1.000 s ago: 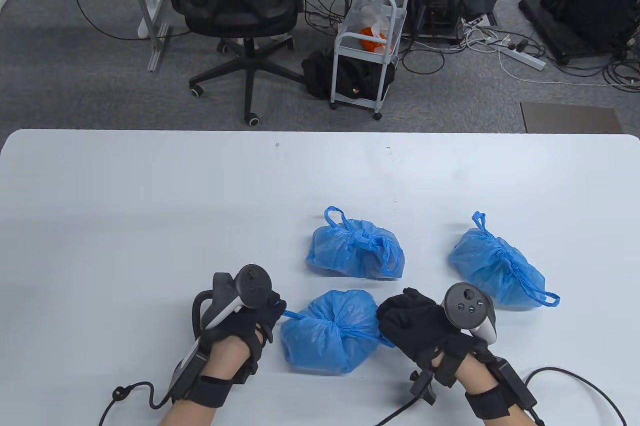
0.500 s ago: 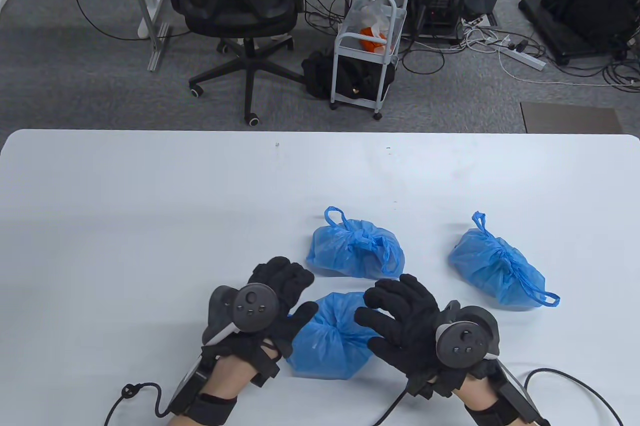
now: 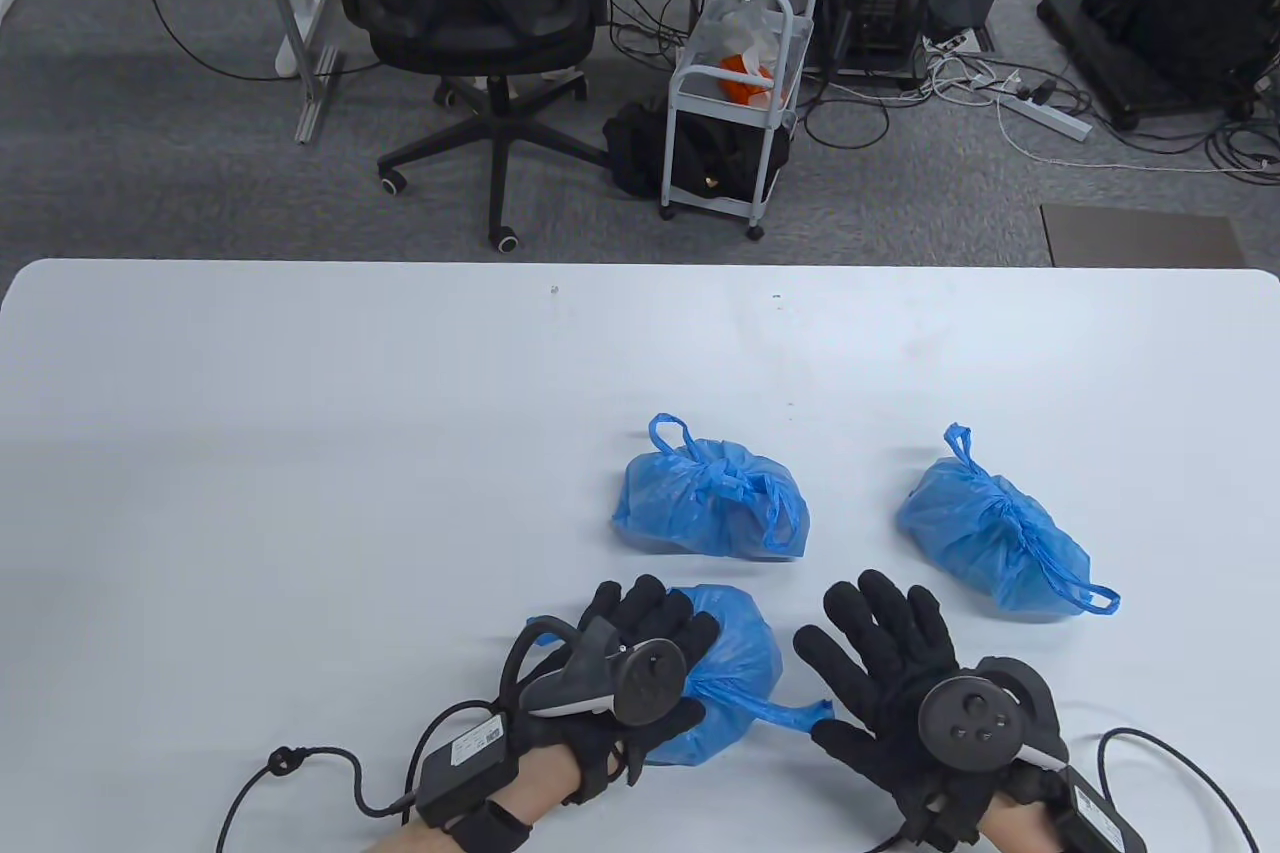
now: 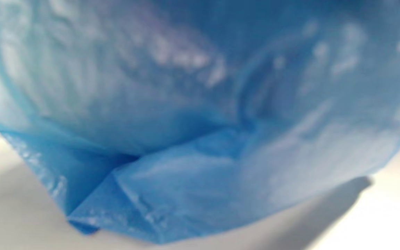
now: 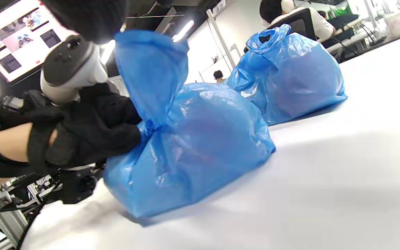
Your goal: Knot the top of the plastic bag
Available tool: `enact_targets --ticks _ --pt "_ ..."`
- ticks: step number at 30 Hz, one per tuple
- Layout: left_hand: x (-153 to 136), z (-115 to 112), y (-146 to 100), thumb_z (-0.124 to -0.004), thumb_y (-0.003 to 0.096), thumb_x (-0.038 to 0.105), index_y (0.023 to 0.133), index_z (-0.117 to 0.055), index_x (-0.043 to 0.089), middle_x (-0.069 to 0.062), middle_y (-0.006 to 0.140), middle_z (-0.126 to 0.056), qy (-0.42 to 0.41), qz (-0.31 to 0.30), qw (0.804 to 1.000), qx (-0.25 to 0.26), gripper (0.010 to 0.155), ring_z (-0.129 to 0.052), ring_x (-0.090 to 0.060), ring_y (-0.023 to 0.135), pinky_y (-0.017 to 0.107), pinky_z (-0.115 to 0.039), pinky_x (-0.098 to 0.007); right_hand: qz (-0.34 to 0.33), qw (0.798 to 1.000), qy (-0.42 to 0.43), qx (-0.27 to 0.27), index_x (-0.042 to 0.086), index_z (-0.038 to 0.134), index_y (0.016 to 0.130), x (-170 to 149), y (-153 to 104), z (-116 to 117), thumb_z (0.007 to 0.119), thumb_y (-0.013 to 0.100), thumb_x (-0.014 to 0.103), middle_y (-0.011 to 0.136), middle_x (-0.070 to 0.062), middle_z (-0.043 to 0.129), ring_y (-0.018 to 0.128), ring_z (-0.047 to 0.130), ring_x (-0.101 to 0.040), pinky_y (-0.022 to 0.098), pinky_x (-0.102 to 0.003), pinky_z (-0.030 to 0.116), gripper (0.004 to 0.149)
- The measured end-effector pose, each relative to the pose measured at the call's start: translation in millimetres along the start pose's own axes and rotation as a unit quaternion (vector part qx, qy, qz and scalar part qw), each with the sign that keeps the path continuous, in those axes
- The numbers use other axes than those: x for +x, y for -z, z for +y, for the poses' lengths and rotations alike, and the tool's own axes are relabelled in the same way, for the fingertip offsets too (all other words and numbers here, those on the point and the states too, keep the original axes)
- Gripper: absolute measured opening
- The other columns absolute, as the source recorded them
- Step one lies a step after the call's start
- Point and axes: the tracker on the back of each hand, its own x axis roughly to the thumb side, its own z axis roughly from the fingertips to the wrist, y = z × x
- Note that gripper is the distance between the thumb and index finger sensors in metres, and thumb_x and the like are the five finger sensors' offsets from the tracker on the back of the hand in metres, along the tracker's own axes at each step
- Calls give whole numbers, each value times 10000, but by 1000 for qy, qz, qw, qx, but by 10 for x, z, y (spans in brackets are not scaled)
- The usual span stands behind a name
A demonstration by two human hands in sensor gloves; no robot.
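A grey-carpeted office lies behind the work area, with a black chair (image 3: pixel 470 3) and a white cart (image 3: pixel 730 108) standing beyond the far edge. The white surface (image 3: pixel 300 453) fills the lower half of the table view. Three blue bags sit on its right half. The near bag (image 3: pixel 735 668) lies at the front edge between both hands, its gathered top drawn into a twisted tail (image 3: pixel 790 711) pointing right. A second bag (image 3: pixel 712 501) sits just behind it; a third bag (image 3: pixel 990 523) sits well to the right, both tied with loops showing. The left hand (image 3: pixel 640 663) rests on the near bag, fingers laid over its left side, holding it. The right hand (image 3: pixel 885 683) lies flat beside the tail, fingers spread wide, holding nothing. The left wrist view shows only blurred blue plastic.
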Motion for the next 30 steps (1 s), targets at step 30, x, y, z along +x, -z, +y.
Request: enact_targets --ticks 30 --pt "-1571 1284 -126 -758 414 413 847 -552 347 55 831 -765 -141 219 959 112 484 -709 -265 938 754 -458 -579 -22 1000 -9 10 319 406 1024 65 1 22 751 416 512 1113 -86 81 1009 -3 -491 629 -705 -31 726"
